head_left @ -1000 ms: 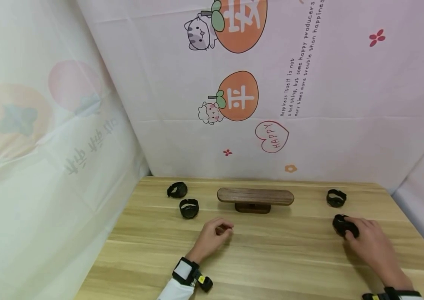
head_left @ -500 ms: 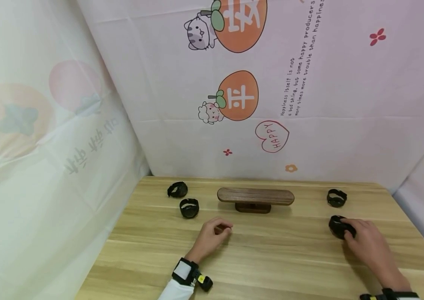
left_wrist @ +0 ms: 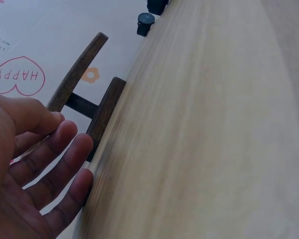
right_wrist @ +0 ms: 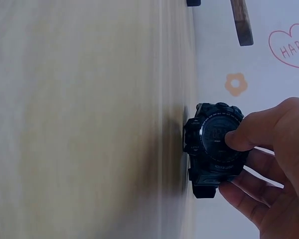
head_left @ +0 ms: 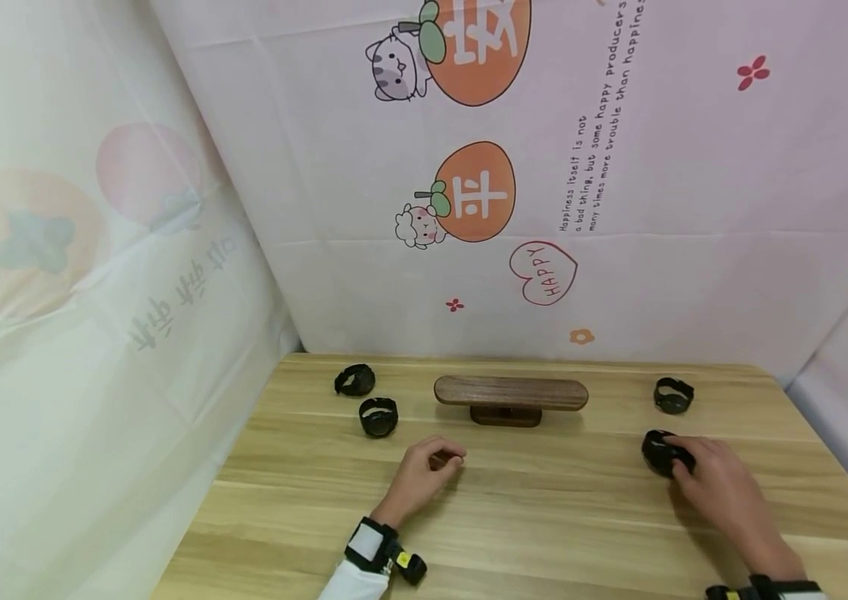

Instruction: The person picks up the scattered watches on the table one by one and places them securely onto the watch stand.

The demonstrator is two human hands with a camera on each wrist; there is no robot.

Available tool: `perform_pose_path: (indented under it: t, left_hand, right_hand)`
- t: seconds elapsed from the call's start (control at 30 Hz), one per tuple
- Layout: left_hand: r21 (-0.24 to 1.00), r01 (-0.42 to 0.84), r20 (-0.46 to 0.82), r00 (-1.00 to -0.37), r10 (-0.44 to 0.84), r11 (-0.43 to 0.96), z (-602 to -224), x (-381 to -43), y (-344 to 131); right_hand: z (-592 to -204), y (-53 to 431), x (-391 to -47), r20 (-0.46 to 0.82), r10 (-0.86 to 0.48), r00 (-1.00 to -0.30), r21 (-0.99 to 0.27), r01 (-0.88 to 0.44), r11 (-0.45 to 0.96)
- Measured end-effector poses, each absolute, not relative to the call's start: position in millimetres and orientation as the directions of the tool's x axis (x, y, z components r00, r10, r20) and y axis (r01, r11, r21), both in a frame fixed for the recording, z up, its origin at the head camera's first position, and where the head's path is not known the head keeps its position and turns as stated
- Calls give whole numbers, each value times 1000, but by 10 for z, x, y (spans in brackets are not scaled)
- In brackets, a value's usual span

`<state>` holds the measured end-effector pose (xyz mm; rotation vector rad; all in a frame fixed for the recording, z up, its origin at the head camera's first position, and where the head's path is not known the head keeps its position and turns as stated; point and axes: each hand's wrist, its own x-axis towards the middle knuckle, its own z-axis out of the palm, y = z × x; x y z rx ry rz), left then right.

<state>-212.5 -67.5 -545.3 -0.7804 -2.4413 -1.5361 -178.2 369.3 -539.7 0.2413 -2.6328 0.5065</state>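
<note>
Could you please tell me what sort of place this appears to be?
It is probably a small curtained-off tabletop booth, perhaps for recording or photography. Printed white cloth hangs behind and beside a wood-grain table, which holds black watches and a brown wooden stand.

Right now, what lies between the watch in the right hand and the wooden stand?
In the head view, only bare tabletop lies between the watch that the right hand grips and the wooden stand.

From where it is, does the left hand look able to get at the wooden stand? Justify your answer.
Probably yes: the left hand holds nothing, the wooden stand is just beyond it, and nothing shows between them.
</note>
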Motion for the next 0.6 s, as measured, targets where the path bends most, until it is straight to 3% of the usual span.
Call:
perform_pose_path:
  t: [0.6]
  left_hand:
    - [817,474,361,-865,348,329,-5406,-2080,-665]
  right_hand:
    - [-5352,3427,-1821,434,-134,-891,-293,-280,914]
